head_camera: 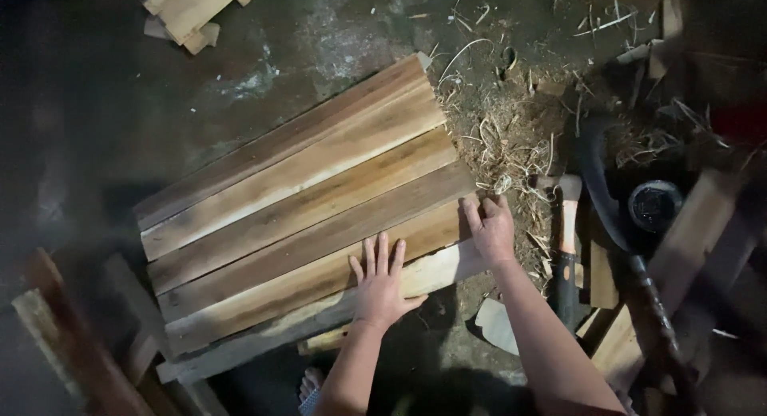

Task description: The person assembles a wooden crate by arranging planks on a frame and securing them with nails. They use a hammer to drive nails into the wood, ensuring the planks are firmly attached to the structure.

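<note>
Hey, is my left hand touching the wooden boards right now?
Touching. The head view shows the left hand lying flat, fingers spread, on the boards, with no gap under the palm.

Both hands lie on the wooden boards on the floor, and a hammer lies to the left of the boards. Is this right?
Not quite. The left hand and right hand do lie on the wooden boards, but the hammer lies to the right of them, beside the right hand. The head view shows this.
</note>
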